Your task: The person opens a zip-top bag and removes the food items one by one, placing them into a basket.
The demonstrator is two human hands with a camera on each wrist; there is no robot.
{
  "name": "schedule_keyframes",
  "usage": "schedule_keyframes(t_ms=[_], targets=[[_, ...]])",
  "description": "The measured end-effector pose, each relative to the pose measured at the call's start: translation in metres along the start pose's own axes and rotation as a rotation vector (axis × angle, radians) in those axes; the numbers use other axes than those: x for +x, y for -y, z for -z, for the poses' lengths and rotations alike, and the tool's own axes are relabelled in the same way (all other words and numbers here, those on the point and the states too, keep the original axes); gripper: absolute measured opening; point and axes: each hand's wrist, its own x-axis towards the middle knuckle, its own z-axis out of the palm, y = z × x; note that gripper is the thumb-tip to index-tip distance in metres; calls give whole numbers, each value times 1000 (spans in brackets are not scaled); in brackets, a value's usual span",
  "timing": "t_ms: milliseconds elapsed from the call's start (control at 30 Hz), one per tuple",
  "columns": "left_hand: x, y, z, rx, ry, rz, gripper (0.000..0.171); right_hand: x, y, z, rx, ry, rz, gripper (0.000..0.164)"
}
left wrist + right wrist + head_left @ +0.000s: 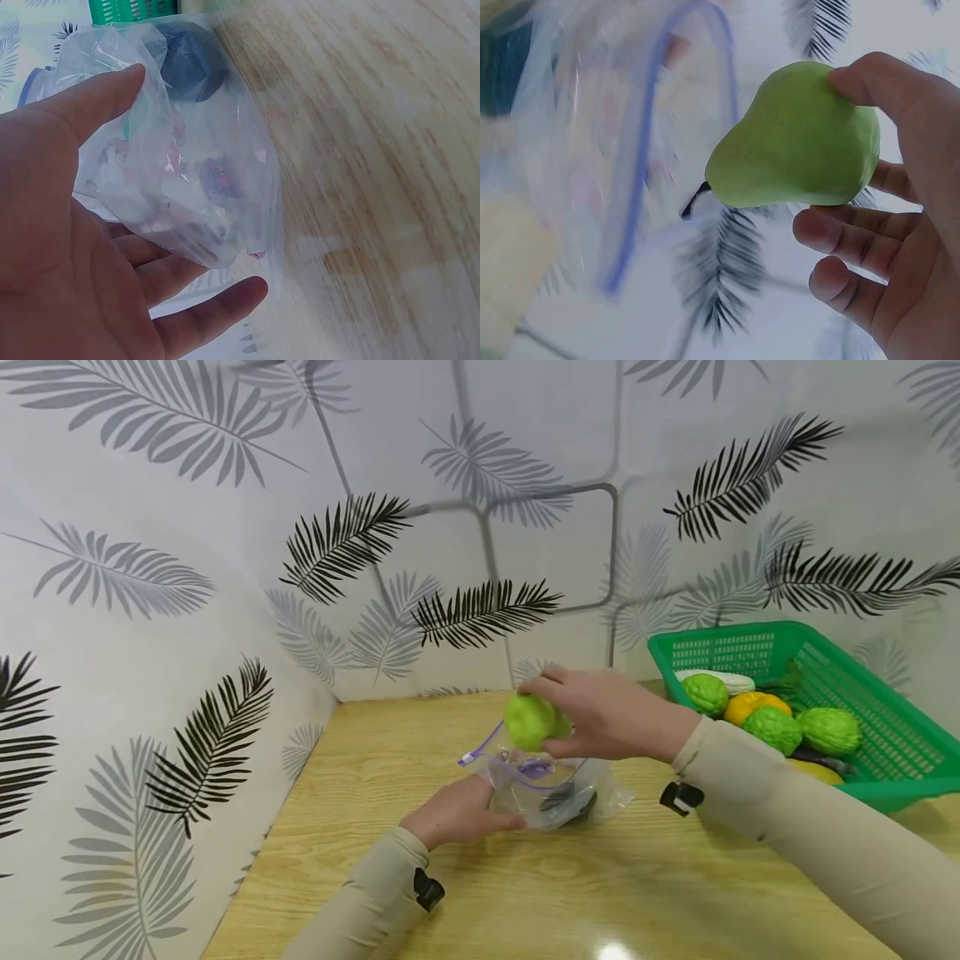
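Note:
My right hand (600,710) grips a green pear (528,722) above the open mouth of a clear zip bag (540,797) with a purple-blue zip strip. In the right wrist view, the pear (799,139) lies sideways, its dark stem towards the bag's mouth; the thumb presses its top and fingers support it below. My left hand (465,810) holds the bag's left side on the wooden table, thumb on the near face and fingers behind, as the left wrist view shows. Inside the bag lies a dark rounded thing (193,61), its kind blurred by the plastic.
A green plastic basket (892,710) stands at the right, holding green knobbly vegetables (828,731), an orange-yellow one (753,706), a white long one (723,681) and a dark one. A leaf-patterned sheet (480,552) hangs behind the wooden table (375,760).

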Motion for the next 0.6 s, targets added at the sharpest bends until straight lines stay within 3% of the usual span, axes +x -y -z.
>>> schedule_keyframes(t_ms=[200,367,600], targets=[[1,0,0,24,-15,12,92,-33,-27,37,-88,-37,-183,66],[3,-1,-1,11,10,42,85,-71,-61,59,-91,22,-370,71],[1,-3,-1,-2,7,49,86,-118,-109,48,-44,180,-538,79]])
